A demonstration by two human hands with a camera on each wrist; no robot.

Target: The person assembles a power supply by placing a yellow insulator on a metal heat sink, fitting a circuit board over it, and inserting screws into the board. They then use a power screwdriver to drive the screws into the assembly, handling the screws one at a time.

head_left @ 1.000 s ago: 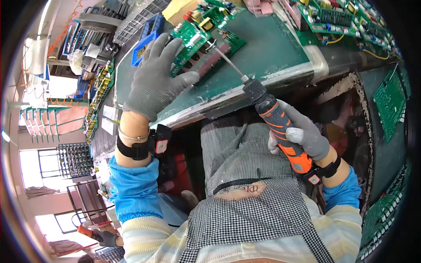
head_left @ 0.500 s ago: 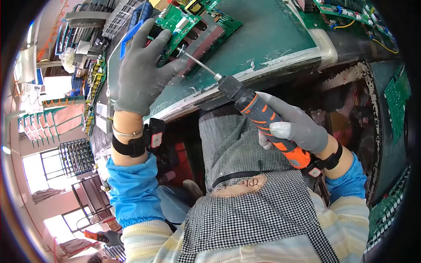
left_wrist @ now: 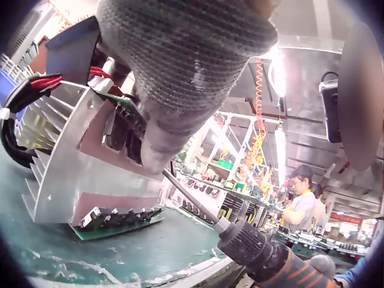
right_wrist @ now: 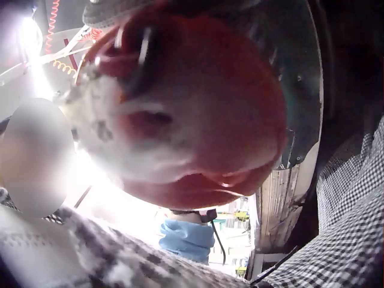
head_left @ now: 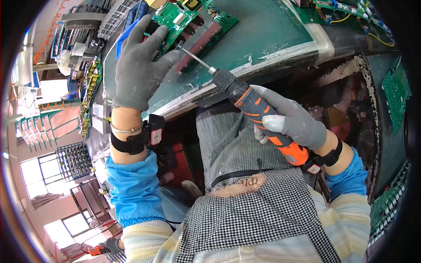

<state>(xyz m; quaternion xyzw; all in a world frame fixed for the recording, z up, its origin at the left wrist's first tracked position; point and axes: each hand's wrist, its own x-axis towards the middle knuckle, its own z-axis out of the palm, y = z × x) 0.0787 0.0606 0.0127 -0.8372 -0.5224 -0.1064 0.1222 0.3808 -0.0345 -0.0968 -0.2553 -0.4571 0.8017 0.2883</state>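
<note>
**Desk:** What does the right grip hold?

**Photographer:** The gloved right hand (head_left: pixel 291 122) is wrapped tight round the orange-and-black handle of an electric screwdriver (head_left: pixel 258 115). The fingers curl over it, above the person's lap. In the right wrist view the tool's orange butt fills most of the picture.

**Desk:** Where does the tool point?

**Photographer:** Up and to the left. Its long thin bit (head_left: pixel 195 58) crosses the front edge of the bench (head_left: pixel 267 35) and runs up to a circuit board assembly (head_left: pixel 177 19). There it meets the aluminium heat sink (left_wrist: pixel 66 162) fixed to the green board. The tip itself is hidden behind a gloved thumb in the left wrist view.

**Desk:** And the other grip?

**Photographer:** Wide. The left hand (head_left: pixel 138 70), also in a grey glove, lies on the assembly with its fingers spread and straight, pressing rather than curling. Its thumb sits just beside the end of the bit.

**Desk:** Where is the assembly?

**Photographer:** On the bench's green mat, near the front edge, tipped up at an angle. Black and red wires (left_wrist: pixel 24 102) loop from its far end.

**Desk:** Around it?

**Photographer:** A blue tray (head_left: pixel 123 38) stands behind the left hand. More green boards (head_left: pixel 397 92) lie well apart on the right. The person wears a checked apron (head_left: pixel 245 210) and blue sleeves (head_left: pixel 131 188). A worker in a cap (left_wrist: pixel 300 198) stands in the background.
</note>
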